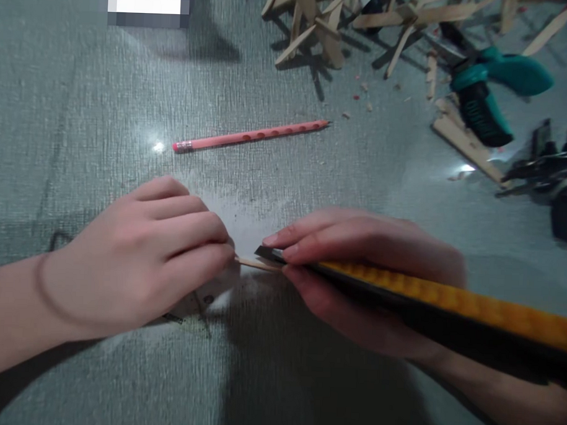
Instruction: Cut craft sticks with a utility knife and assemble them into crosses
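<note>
My left hand [152, 257] is closed, its fingertips pinching one end of a thin wooden stick [259, 265] low over the table. My right hand [361, 240] is wrapped around a yellow and black utility knife [429, 295], whose long handle runs off toward the lower right. The dark tip of the knife lies just above the stick, close to my left fingertips; whether it touches the wood I cannot tell. The stick's right end disappears at my right fingers. Beyond both hands lies a pink pencil [262, 134] with an eraser.
Glued-looking craft stick structures [313, 27] stand at the back. Teal and black pliers [483, 89] lie at the right, by flat wooden pieces [467, 144]. Black clamp-like tools [550, 160] sit at the right edge. A pale powdery patch [250, 217] marks the grey textured tabletop [105, 107].
</note>
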Tool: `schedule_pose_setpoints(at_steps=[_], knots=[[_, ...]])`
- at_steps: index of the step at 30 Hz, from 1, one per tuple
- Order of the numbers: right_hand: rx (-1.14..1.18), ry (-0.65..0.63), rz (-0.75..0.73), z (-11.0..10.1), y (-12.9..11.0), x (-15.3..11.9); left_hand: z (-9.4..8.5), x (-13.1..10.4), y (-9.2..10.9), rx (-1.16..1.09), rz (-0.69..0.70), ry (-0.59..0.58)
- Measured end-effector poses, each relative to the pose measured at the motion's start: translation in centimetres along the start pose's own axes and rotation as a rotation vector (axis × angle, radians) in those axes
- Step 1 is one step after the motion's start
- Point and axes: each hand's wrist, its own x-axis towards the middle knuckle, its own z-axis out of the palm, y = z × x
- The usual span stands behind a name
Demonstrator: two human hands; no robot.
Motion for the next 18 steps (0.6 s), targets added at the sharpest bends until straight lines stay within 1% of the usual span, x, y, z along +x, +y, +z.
schedule_pose_setpoints(at_steps=[2, 6, 12, 16, 18], knots=[[0.008, -0.005, -0.004, -0.03, 0.08, -0.08, -0.1, -0.07, 0.01, -0.024, 0.027, -0.016], [0.006, -0.021, -0.013, 0.04, 0.19, -0.21, -0.1, -0.14, -0.14, -0.07, 0.021, -0.067], [-0.041, -0.108, -0.034, 0.02, 0.15, -0.38, 0.1, 0.0, -0.25, -0.093, -0.006, -0.028], [-0.044, -0.185, -0.06, 0.04, 0.35, -0.67, 0.2, 0.08, -0.13, -0.099, -0.045, -0.047], [-0.041, -0.201, -0.061, 0.14, 0.41, -0.78, 0.26, 0.07, -0.14, -0.102, -0.044, -0.043]])
